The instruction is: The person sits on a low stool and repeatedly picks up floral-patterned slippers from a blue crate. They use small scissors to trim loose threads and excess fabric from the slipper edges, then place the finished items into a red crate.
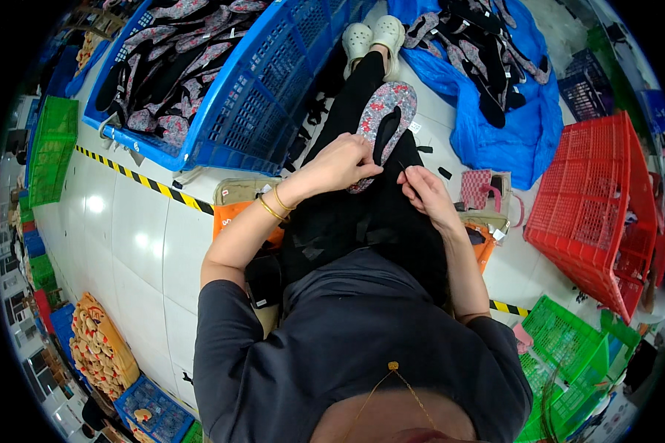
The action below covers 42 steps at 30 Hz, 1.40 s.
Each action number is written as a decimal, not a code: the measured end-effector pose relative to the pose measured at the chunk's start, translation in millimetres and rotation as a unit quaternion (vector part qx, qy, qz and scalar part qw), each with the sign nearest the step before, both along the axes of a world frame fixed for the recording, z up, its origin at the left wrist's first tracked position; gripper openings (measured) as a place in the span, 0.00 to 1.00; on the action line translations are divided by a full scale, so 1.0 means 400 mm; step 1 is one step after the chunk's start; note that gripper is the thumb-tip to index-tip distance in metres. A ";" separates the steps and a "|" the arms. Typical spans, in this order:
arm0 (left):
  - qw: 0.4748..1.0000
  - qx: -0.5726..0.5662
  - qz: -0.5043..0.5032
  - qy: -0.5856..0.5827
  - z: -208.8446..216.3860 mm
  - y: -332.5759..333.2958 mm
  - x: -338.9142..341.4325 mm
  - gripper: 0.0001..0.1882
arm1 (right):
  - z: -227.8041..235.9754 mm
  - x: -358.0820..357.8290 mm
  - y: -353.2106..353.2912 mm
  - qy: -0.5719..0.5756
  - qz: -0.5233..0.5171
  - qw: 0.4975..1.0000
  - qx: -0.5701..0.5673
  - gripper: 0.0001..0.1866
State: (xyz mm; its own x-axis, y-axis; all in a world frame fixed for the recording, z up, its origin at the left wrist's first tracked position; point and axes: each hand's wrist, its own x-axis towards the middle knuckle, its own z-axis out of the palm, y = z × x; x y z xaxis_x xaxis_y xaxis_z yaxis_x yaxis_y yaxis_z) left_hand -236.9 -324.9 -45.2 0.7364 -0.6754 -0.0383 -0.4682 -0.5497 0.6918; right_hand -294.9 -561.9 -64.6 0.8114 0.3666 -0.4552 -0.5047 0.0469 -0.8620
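Note:
My left hand [343,161] is closed on a floral fabric slipper [386,97], grey with red and pink spots and a dark opening. The slipper rests over my black-trousered legs, its rounded end pointing away from me, with a small white tag [414,127] at its right side. Just right of it, the fingers of my right hand [427,193] are pinched together. Whatever they hold is too small to make out; a thin dark line seems to show at the fingertips.
A blue crate [247,96] at the far left holds many similar slippers. More lie on a blue sheet [476,140] at the far right. A red basket [580,199] stands right, above green crates [565,336]. Yellow-black tape [137,176] crosses the tiled floor; an orange pouch [233,215] hangs beside me.

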 end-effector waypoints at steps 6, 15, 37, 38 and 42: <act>0.987 -0.130 0.056 0.081 -0.030 0.010 0.007 0.12 | -0.002 0.002 -0.017 -0.018 -0.020 0.999 -0.024 0.17; 0.982 -0.132 0.093 0.103 -0.024 -0.002 -0.014 0.12 | 0.042 -0.001 0.010 -0.283 0.037 0.914 -0.287 0.16; 0.985 -0.134 0.097 -0.048 -0.039 -0.008 -0.022 0.09 | 0.138 0.137 0.038 -0.441 0.292 0.719 -0.451 0.19; 0.981 -0.143 0.122 -0.052 -0.040 0.004 -0.022 0.09 | 0.135 0.138 0.025 -0.432 0.272 0.734 -0.448 0.19; 0.935 -0.029 0.224 -0.274 -0.018 0.062 -0.003 0.13 | 0.098 0.131 -0.047 -0.326 0.119 0.839 -0.418 0.20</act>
